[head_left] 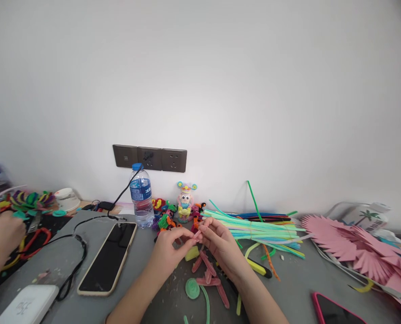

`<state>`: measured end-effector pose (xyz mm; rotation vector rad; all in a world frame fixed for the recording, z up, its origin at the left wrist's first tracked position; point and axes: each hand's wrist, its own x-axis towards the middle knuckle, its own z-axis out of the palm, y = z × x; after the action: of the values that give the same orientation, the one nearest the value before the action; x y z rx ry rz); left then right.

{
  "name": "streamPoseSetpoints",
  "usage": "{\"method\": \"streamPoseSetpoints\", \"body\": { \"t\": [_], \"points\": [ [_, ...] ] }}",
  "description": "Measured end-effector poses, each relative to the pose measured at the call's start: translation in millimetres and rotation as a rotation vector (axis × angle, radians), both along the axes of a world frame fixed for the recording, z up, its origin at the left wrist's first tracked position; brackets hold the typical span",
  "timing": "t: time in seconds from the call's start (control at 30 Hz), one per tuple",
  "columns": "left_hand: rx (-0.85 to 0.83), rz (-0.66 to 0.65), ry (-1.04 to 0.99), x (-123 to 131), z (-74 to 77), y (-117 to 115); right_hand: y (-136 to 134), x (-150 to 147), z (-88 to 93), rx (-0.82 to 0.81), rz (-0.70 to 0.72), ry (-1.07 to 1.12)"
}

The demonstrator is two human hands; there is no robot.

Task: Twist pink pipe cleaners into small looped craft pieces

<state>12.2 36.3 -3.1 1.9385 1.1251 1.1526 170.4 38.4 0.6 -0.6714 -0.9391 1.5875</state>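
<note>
My left hand (174,245) and my right hand (220,242) meet above the grey table (275,301). Both pinch a small pink pipe cleaner piece (197,235) between thumb and fingertips; the fingers cover part of it. Beneath them lie several folded pink pipe cleaner pieces (223,295), partly overlapping. A green pipe cleaner coil (192,288) with a trailing strand sits just below the hands. Close to my left fingertips is a yellow block-like piece (191,254). Right of my right wrist is a yellow-and-black tool (258,268), its kind unclear.
Behind the hands stand a small figurine (184,200) and a water bottle (141,198). A pipe cleaner bundle (251,228) lies right, beside pink folded paper (352,252). Leftward are a phone (108,258), black cable (84,252), white power bank (26,306) and another person's hand (9,236).
</note>
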Motion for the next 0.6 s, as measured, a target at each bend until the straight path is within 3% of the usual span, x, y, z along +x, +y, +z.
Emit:
{"method": "streamPoseSetpoints", "body": {
  "t": [0.23, 0.6],
  "points": [
    [0.089, 0.025, 0.053, -2.0, -1.9, -1.2, -0.6, 0.9, 0.2, -0.039, 0.008, 0.019],
    [0.072, 0.066, 0.057, 0.7, -3.7, -0.4, -0.7, -0.8, 0.3, -0.002, -0.035, 0.005]
  ]
}}
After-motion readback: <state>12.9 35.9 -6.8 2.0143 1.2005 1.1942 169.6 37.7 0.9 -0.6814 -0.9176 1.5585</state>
